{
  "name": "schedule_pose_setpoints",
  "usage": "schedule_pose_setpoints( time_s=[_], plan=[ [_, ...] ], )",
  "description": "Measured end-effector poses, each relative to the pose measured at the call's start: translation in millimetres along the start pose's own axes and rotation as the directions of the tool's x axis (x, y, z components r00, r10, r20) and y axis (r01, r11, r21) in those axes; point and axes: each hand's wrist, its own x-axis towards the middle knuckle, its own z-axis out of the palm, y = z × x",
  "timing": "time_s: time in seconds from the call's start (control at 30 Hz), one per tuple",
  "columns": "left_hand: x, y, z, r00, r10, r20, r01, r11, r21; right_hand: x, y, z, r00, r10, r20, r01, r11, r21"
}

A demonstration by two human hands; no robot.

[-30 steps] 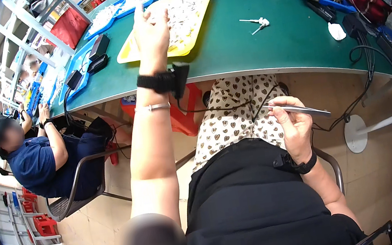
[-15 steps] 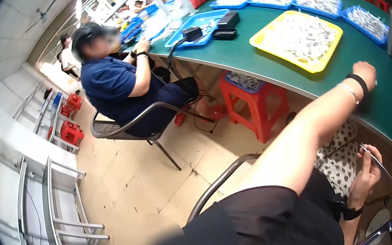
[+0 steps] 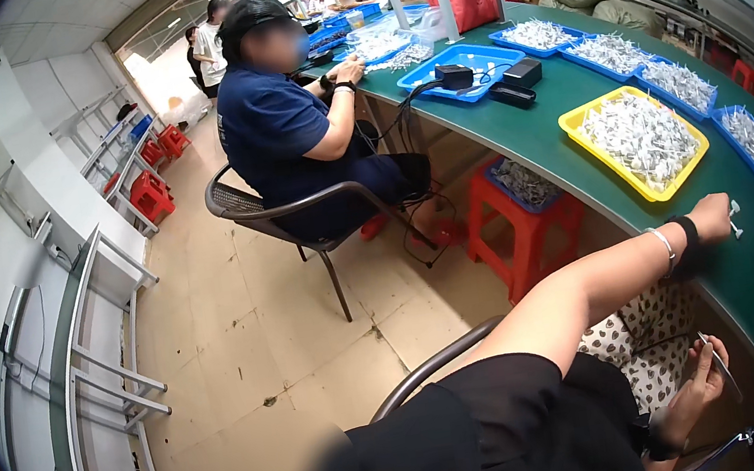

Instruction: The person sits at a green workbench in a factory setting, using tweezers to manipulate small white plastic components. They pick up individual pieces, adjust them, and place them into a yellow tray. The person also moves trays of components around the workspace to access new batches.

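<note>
Head view: right hand (image 3: 703, 382) pinched tweezers (image 3: 728, 376), likely for precision. Left hand (image 3: 710, 218) curled beside white parts (image 3: 735, 221), hold unclear.

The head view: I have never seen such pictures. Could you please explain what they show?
This is no robot: a person works with two bare hands. The camera, worn on the person's head, looks down through a fisheye lens, so straight edges bend. On the green table stand a rectangular yellow plastic tray, heaped with small white pieces, and several blue plastic trays. The left hand is over the table, at a thin, loose white piece; I cannot tell whether it is gripped. The right hand, near the lap, holds a slim silver metal tool. A co-worker in dark blue sits further along.
</note>
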Motion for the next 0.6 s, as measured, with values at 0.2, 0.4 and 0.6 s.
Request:
schedule_pose_setpoints(
  time_s=[0.2,0.4,0.6],
  plan=[
    [-93,15,-37,0.993,0.117,0.030,-0.098,0.923,-0.372,1,2,-1,0.999,0.032,-0.005,-0.032,1.000,-0.001],
    [-183,10,-47,0.997,-0.043,0.069,0.075,0.825,-0.560,-2,-6,8,0.999,0.018,0.026,-0.018,1.000,-0.015],
    [-221,4,-53,0.979,-0.134,0.157,0.195,0.847,-0.494,-2,-12,11,0.996,-0.004,0.092,0.007,1.000,-0.030]
  ],
)
